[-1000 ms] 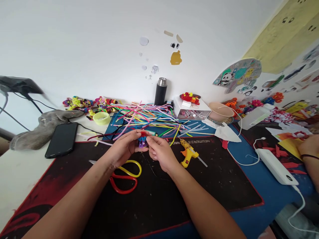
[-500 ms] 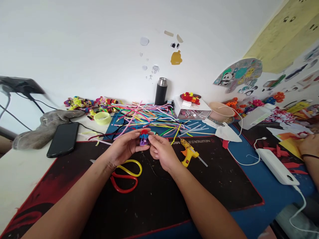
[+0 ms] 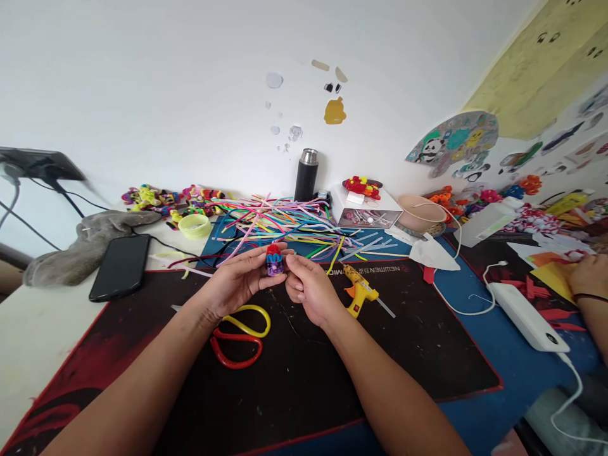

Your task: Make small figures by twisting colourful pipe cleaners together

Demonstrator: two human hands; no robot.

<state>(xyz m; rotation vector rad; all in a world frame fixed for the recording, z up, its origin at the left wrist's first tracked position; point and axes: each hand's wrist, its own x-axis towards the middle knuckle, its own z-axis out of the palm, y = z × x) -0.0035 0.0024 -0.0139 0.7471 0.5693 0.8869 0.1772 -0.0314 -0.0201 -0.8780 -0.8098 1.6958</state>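
Note:
My left hand (image 3: 242, 278) holds a small fuzzy pipe-cleaner piece (image 3: 274, 261), red on top, blue in the middle and purple below, between thumb and fingertips. Just to its right is my right hand (image 3: 311, 285), thumb and forefinger pinched together beside the piece; whatever lies in the pinch, if anything, is too small to make out. Under my left wrist lie scissors (image 3: 236, 364) with one red and one yellow handle loop, their blades mostly covered by my arm. A yellow glue gun (image 3: 361, 292) with a glue stick in its back rests right of my hands.
A pile of coloured pipe cleaners (image 3: 285, 221) spreads behind my hands, near a black thermos (image 3: 306, 176) and a white box (image 3: 365, 209). A phone (image 3: 120, 267) lies left, a white power bank (image 3: 529, 316) right. Another person's hand (image 3: 591, 278) is at the right edge.
My right hand's fingertips have drawn slightly away from the piece, so a small gap shows between them. The left hand still holds it, and more of its front is visible.

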